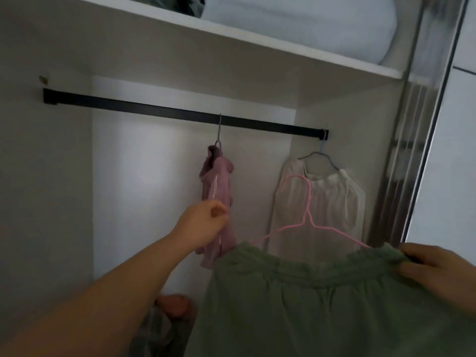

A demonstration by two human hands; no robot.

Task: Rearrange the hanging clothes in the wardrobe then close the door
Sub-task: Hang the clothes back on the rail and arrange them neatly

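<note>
A black rail (pixel 159 110) runs across the open wardrobe. From its middle hangs a mauve garment (pixel 217 191) on a thin hanger; my left hand (pixel 203 225) grips its lower part. At the rail's right end a cream pleated garment (pixel 327 202) hangs on a blue hanger (pixel 322 155). In front, off the rail, a green garment (pixel 322 305) sits on a pink hanger (pixel 307 215). My right hand (pixel 438 269) grips its waistband at the right corner.
A white shelf (pixel 231 37) above the rail carries a pale bulky bundle (pixel 322 24). The sliding door's frame (pixel 422 140) stands at the right. Crumpled clothes (pixel 170 313) lie on the wardrobe floor. The rail's left half is bare.
</note>
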